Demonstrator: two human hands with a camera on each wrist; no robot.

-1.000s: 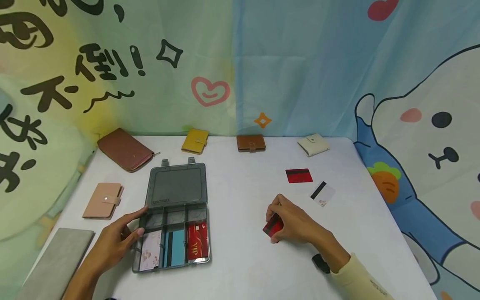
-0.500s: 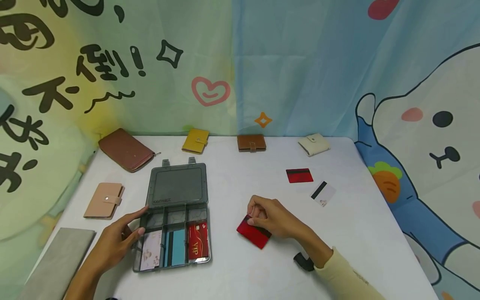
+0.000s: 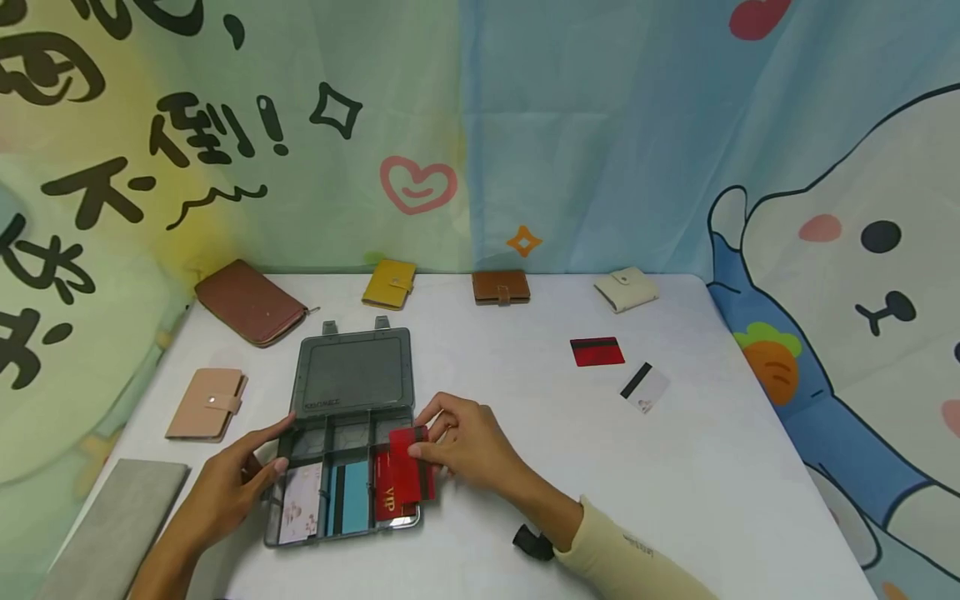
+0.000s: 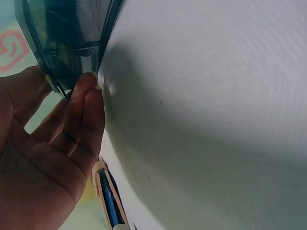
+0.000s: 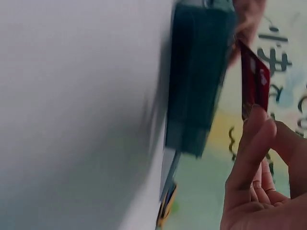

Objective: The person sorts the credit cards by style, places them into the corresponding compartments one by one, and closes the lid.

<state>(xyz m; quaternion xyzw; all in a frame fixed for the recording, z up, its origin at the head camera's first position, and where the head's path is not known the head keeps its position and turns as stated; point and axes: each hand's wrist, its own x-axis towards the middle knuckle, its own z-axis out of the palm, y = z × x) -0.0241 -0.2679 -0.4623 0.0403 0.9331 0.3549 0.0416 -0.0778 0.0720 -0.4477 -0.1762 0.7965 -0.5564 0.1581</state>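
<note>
Meanwhile the right hand [image 3: 468,446] pinches a red card [image 3: 408,475] over the box [image 3: 352,379]; left hand [image 3: 232,483] steadies it, fingers relaxed.

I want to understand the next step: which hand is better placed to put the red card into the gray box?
The right hand, probably. It already pinches the red card just above the gray box, over the compartment with the VIP card. The left hand only rests against the box's left side.
</note>
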